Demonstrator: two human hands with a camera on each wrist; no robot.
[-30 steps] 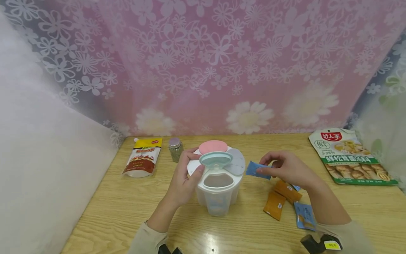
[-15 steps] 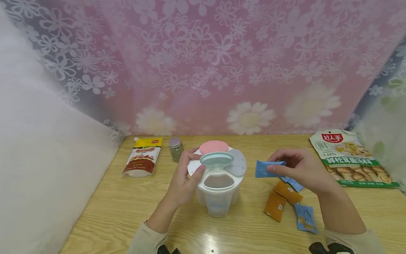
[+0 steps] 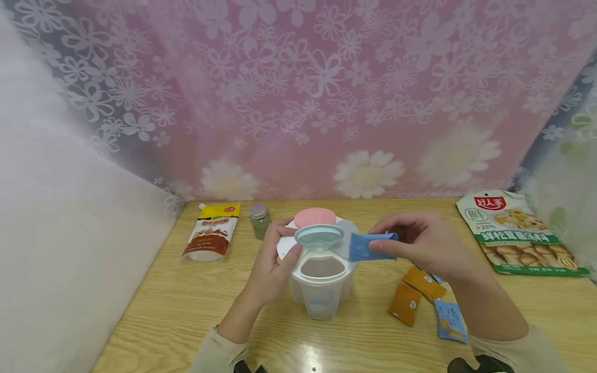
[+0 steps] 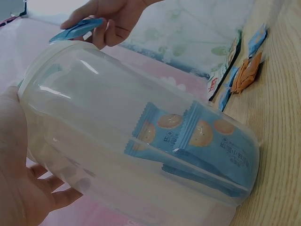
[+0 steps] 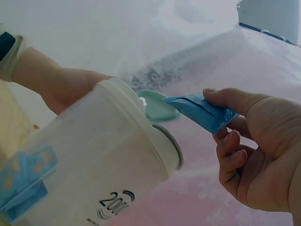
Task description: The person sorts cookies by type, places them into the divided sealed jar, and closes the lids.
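Note:
In the head view my left hand (image 3: 270, 272) grips the lid edge of a clear plastic storage container (image 3: 326, 305), thumb by the raised mint-green flap (image 3: 319, 235). The front opening (image 3: 323, 267) beneath that flap is uncovered. My right hand (image 3: 431, 248) pinches a blue biscuit packet (image 3: 361, 247) between thumb and fingers, just right of the opening, overlapping the lid's grey flap (image 3: 345, 230). Through the wall, the left wrist view shows several blue biscuit packets (image 4: 218, 146) low in the container. The right wrist view has the held packet (image 5: 202, 113) close to the green flap.
Orange packets (image 3: 404, 304) and blue packets (image 3: 450, 321) lie on the wooden table right of the container. A green-and-white pouch (image 3: 517, 233) lies at the far right. Behind to the left are a small spice jar (image 3: 259, 221) and a spouted pouch (image 3: 212, 233).
My right hand drew the blue packet slightly right, away from the container, then brought it back left to the lid's right edge. The left hand keeps its hold on the container.

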